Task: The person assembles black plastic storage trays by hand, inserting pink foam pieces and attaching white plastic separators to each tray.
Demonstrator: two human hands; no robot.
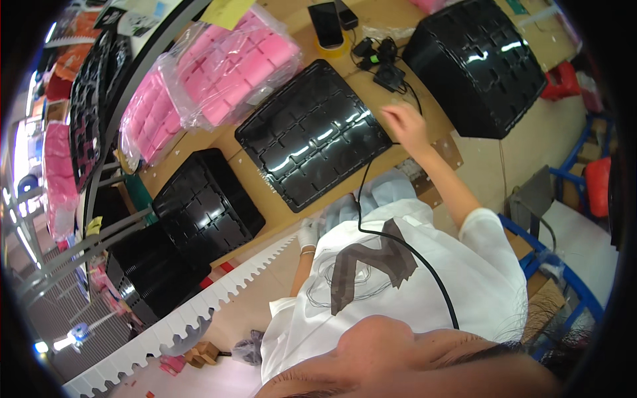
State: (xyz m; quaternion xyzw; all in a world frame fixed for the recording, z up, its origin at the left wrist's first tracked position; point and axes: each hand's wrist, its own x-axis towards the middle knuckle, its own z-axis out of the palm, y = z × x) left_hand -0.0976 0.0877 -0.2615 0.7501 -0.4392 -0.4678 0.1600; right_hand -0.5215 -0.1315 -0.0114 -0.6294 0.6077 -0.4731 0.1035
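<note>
A glossy black moulded plastic tray (312, 136) lies on the brown tabletop in front of me, with rows of cross-shaped slots on its face. Just beyond its right edge, my right hand (408, 127) is raised with fingers curled together; whatever they may hold is too small to make out. My left hand (308, 233), in what looks like a white glove, hangs low by the table's near edge, apart from the tray. Its fingers are hard to see.
Stacked black trays stand at the right (474, 66) and the left (209, 205). Pink trays in clear plastic (229, 66) lie at the far left. A phone (326, 25) and black adapters with cables (388, 76) sit at the back. A black cable (424, 260) crosses my shirt.
</note>
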